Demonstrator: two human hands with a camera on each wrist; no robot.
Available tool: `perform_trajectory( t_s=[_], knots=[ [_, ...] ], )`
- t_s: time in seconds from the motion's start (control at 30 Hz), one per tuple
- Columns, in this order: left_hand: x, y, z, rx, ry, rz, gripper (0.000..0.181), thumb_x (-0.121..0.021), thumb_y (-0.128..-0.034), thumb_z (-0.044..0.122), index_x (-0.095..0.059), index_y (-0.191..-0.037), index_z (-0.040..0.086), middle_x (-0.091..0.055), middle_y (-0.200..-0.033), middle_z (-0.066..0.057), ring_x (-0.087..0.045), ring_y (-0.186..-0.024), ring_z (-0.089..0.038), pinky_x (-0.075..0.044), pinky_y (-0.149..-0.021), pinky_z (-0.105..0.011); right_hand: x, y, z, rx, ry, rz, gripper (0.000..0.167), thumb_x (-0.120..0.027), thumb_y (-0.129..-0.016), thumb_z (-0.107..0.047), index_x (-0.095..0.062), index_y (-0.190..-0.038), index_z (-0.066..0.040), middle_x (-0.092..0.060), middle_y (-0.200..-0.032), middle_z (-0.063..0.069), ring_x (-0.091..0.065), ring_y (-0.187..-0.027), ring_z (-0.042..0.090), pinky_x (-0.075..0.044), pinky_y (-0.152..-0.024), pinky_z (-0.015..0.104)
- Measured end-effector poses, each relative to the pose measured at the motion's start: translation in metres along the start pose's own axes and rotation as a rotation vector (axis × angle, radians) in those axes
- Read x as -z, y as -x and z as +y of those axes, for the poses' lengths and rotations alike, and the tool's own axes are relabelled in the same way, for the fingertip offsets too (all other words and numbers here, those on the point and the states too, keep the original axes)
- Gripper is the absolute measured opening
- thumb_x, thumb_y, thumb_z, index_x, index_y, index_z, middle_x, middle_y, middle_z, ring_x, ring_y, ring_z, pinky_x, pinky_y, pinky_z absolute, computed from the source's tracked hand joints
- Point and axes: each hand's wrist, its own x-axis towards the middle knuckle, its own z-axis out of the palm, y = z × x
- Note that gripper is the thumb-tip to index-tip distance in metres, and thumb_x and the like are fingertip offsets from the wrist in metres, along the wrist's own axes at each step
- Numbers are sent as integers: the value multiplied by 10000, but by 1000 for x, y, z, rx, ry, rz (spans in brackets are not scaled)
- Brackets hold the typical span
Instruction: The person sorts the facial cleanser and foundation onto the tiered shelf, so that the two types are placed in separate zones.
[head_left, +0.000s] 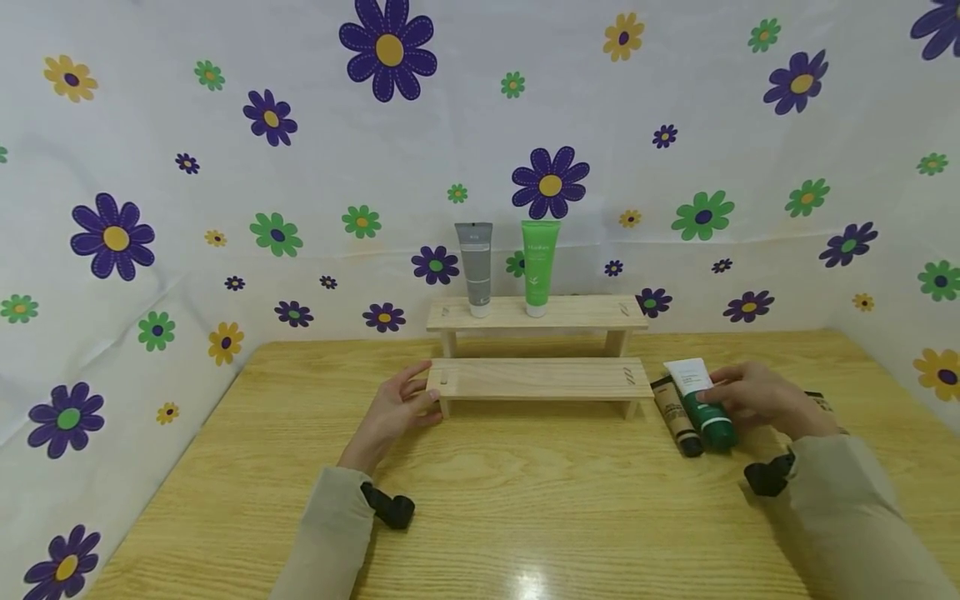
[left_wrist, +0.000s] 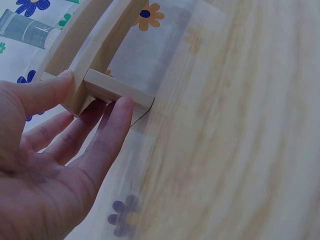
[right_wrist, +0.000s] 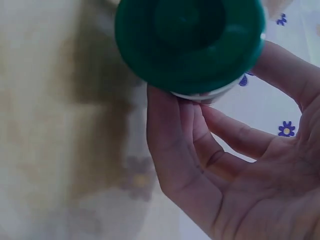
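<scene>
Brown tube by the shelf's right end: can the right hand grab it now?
Probably not directly: the right hand is taken up holding the green-and-white tube, which partly covers the brown tube in the head view.

Beige slvs (head_left: pixel 327 525); blk wrist cams (head_left: pixel 395 510)

A white-and-dark-green squeeze tube (head_left: pixel 699 410), gripped in the right hand (head_left: pixel 757 400), slants to the right of a two-tier stand; its flat white end points away, its round green cap comes nearest the viewer, and a thin white band rings it by the cap; the stand (head_left: pixel 540 379), pale bare wood, stands upright, its lower tier in front of the higher, its left end gripped by the left hand (head_left: pixel 397 408).
</scene>
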Motion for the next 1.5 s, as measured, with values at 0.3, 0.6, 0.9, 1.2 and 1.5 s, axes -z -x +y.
perform_trajectory(
  t_s=[0.3, 0.6, 0.9, 1.2, 1.5],
  knots=[
    [-1, 1, -2, 14, -9, 3, 593, -529, -1029, -58, -312, -1577, 16, -456, -1458, -327, -553, -1243, -472, -580, -911, -450, 8, 2, -4, 71, -76, 29, 719, -578, -1050, -230, -211, -1457, 235, -585, -1190, 231, -603, -969, 245, -576, -900, 483],
    [-1, 1, -2, 10, -5, -6, 597, -525, -1030, -61, -306, -1580, 19, -457, -1457, -323, -559, -1238, -462, -584, -905, -439, 8, 3, -17, 161, -108, 118, 696, -560, -1063, -225, -207, -1485, 200, -531, -1273, 266, -603, -1016, 234, -579, -885, 433],
    [-2, 1, 0, 11, -8, -1, 597, -531, -1028, -59, -314, -1578, 22, -461, -1463, -316, -558, -1241, -463, -586, -899, -440, 7, 2, -30, 174, -169, 223, 761, -578, -1054, -243, -151, -1508, 194, -387, -1383, 351, -594, -1014, 231, -609, -842, 378],
    [-1, 2, 0, 6, 0, -1, 593, -527, -1033, -53, -309, -1580, 20, -456, -1461, -324, -554, -1244, -465, -580, -911, -449, 5, 1, -50, 216, -195, 307, 738, -606, -1041, -244, -207, -1523, 147, -367, -1412, 336, -590, -973, 174, -612, -812, 319],
    [0, 1, 2, 11, -2, 2, 591, -528, -1032, -54, -310, -1578, 13, -456, -1460, -328, -551, -1247, -466, -575, -918, -455, 3, 0, -68, 224, -235, 356, 738, -606, -1040, -215, -187, -1554, 109, -354, -1425, 318, -499, -1174, 400, -607, -818, 308]
  ],
)
